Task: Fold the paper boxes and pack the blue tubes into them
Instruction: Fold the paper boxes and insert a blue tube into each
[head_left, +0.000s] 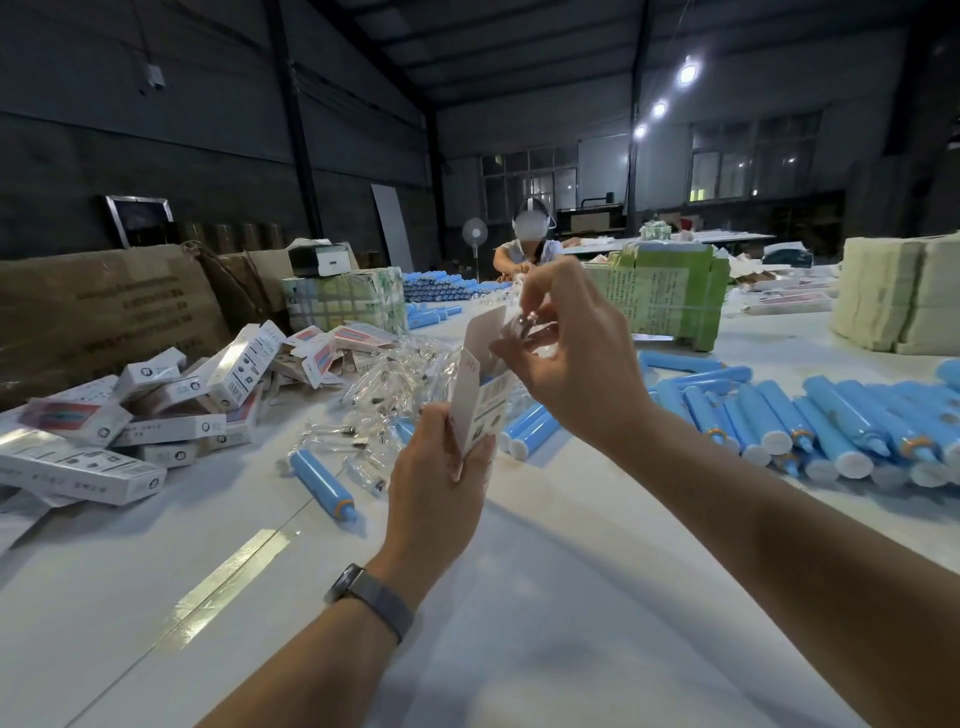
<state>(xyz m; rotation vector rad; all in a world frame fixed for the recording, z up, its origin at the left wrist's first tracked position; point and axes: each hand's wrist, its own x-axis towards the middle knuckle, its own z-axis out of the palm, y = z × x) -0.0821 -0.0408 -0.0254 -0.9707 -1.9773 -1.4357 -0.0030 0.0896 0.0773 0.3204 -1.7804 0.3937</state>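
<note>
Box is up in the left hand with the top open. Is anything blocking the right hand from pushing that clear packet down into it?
Nothing visible blocks it. The right hand pinches the clear packet just above the open mouth of the box, which the left hand holds upright. The top flap stands up behind the opening. A blue tube already shows inside.

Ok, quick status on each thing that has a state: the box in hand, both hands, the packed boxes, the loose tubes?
paper box: upright, top flap open, blue tube inside
left hand: grips the box
right hand: pinches a clear packet above the opening
packed boxes: closed, piled left
blue tubes: loose, lying right
</note>
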